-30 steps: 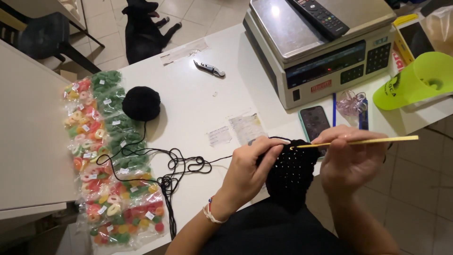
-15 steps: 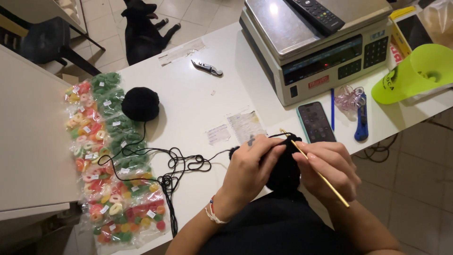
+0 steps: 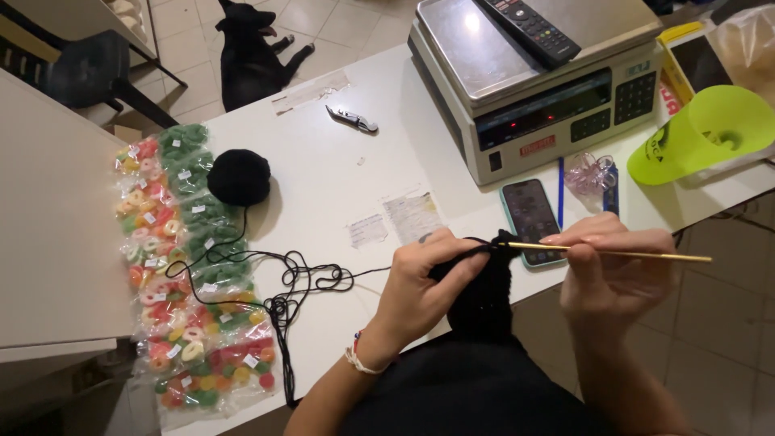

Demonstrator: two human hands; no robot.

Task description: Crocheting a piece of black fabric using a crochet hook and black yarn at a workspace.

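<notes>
The left hand (image 3: 420,282) pinches black crochet work (image 3: 483,295); the right hand (image 3: 615,270) grips a yellow hook (image 3: 613,253) entering its top edge. Loose yarn (image 3: 282,287), tangled left of the hands, could snag and tighten stitches.

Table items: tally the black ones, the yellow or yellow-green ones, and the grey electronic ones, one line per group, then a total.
Black: 3 – yarn ball, crochet piece held by left hand, phone
Yellow or yellow-green: 2 – crochet hook in right hand, cup
Grey electronic: 2 – scale, remote
Total: 7
</notes>
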